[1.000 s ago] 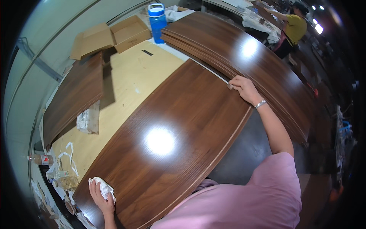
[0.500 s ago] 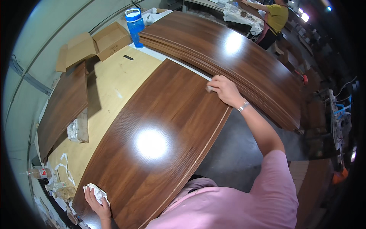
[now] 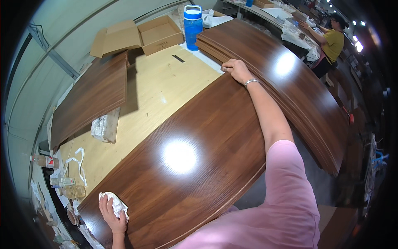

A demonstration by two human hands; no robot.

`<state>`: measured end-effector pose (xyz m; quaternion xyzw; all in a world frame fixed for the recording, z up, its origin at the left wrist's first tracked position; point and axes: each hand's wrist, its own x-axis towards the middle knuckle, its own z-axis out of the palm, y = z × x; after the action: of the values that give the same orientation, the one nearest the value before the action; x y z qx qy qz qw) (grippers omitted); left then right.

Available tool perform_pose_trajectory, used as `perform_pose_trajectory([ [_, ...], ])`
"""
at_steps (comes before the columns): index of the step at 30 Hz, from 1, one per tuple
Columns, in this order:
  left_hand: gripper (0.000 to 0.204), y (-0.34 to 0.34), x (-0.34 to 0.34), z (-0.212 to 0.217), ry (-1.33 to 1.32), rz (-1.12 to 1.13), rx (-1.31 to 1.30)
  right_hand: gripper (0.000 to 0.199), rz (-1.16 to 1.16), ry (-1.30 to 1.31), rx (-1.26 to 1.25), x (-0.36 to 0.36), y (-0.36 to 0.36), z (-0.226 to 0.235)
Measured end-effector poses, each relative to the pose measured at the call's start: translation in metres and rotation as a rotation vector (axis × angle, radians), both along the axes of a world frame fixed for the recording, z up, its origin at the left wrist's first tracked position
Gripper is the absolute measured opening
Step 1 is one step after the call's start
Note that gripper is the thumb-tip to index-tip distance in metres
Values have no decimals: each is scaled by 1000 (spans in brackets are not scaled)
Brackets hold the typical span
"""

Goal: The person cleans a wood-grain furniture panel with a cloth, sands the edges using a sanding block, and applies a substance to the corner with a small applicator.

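Now our left hand [image 3: 111, 212] clutches a white rag [image 3: 117, 204] on the glossy wood panel [image 3: 182, 166], our right hand [image 3: 235, 69] spread flat at its far end.

Workshop interior. Pale wood desk [image 3: 166, 89] ran beneath a grey-green wall [image 3: 54, 29]. Open cardboard box [image 3: 159, 33] and blue jug [image 3: 192, 25] stood at its far end. Dark floor [image 3: 356, 166] to the right. Ceiling lights [image 3: 356, 43] glared; a second long desk [image 3: 265, 12] lay beyond.

Panel [image 3: 182, 153]: dark brown, wood-grained, glossy. Rag [image 3: 115, 203]: white. Jug [image 3: 193, 25]: blue. Boxes [image 3: 137, 35]: tan. Sleeve [image 3: 286, 199]: pink.
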<state>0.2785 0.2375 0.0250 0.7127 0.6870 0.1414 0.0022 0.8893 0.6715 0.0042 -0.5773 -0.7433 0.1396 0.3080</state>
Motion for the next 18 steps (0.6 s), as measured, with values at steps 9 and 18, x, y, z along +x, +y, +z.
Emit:
perform_pose_trajectory([
  [9,57,1,-2,2,12,0,3,16,-2,-81,-4,30,-64,10],
  [18,56,-3,-7,-5,-2,-26,10,15,5,-59,-94,19,-53,16],
])
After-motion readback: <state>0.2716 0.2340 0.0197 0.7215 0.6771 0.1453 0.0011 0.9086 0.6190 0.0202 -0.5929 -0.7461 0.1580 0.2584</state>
